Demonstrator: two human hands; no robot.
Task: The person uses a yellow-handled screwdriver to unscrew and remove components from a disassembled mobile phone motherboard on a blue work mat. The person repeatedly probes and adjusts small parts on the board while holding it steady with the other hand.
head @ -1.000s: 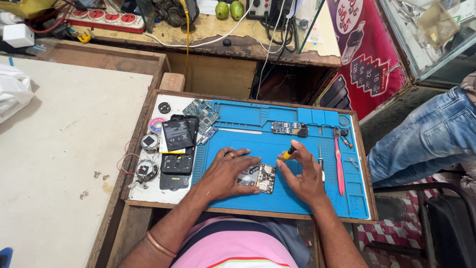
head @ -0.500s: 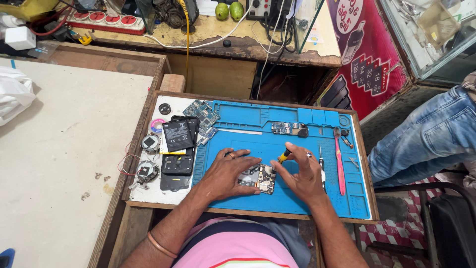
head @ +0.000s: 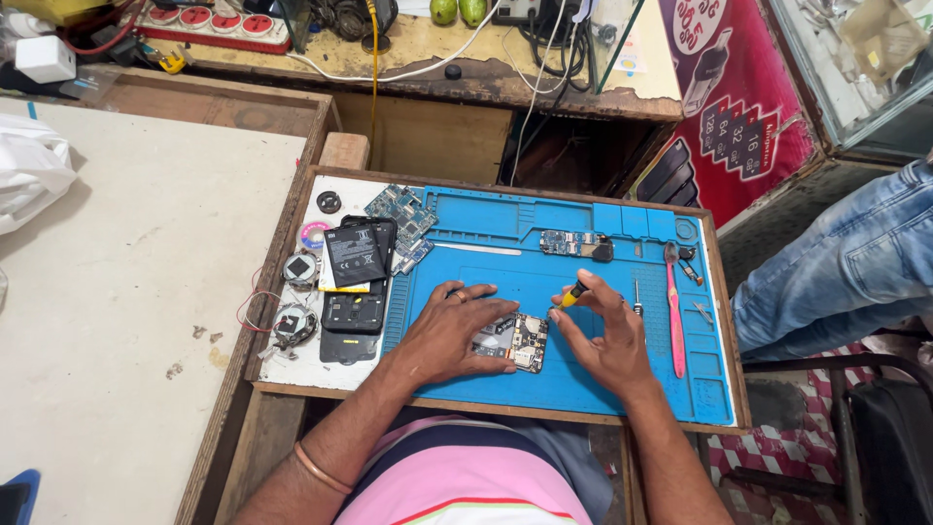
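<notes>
Left hand (head: 449, 335) steadying circuit board (head: 525, 342), right hand (head: 604, 335) beside it, gripping screwdriver (head: 571, 295)

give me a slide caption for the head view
Left hand steadies a circuit board on a blue mat; right hand holds a screwdriver.

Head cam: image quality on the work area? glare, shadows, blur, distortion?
Head view: soft even daylight, no harsh glare on the blue mat; faint shadows under the left hand and right hand. Circuit board reasonably sharp, though its fine parts are too small to resolve. Wide-angle bend shows along the wooden tray's rim. The glass case at top right shows reflections.
</notes>
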